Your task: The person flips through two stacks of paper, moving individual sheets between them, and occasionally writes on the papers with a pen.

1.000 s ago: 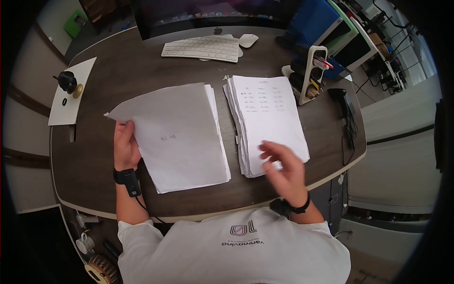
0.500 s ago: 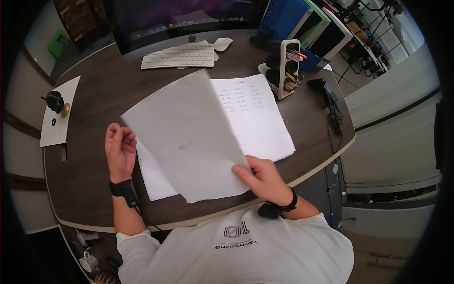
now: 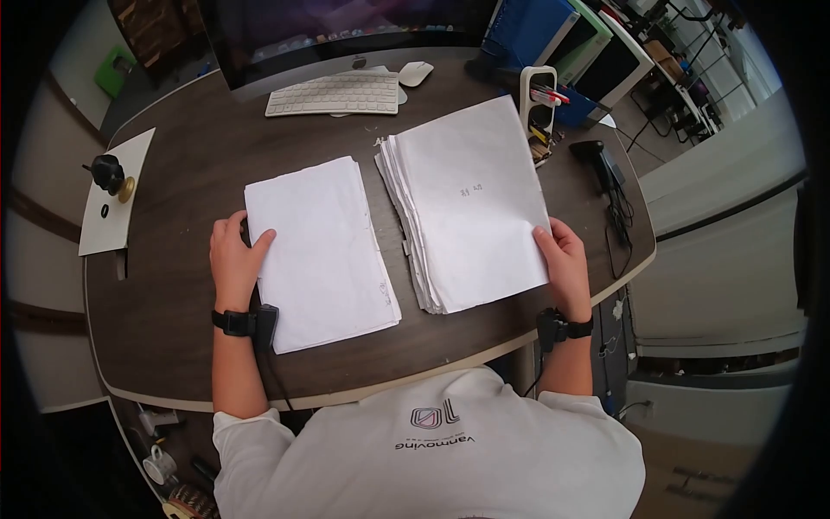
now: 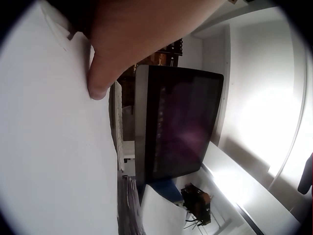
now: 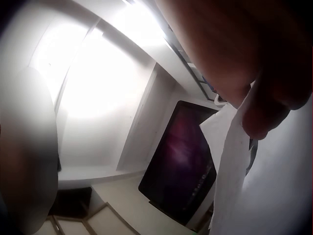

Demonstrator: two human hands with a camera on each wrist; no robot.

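Two stacks of white paper lie side by side on a dark desk. At the left stack (image 3: 324,251), my left hand (image 3: 235,264) rests on the left edge, its thumb (image 4: 99,88) extended over the top page and its fingers along the outer side. My right hand (image 3: 568,266) pinches the right edge of a sheet of paper (image 3: 471,229), thumb on top and fingers underneath. This sheet, with small handwriting in its middle, covers the right stack (image 3: 415,238), whose uneven left edges show. In the right wrist view the sheet's edge curves up near the fingers.
Behind the stacks are a white keyboard (image 3: 333,95), a mouse (image 3: 416,73) and a monitor (image 3: 346,30). A pen holder (image 3: 538,104) stands just past the right stack's far corner. A black scanner-like device (image 3: 601,164) with a cable lies to the right.
My right hand has taken hold of the sheet from the left stack and carried it rightward over the right stack. My left hand has let the sheet go and come back to the left stack.
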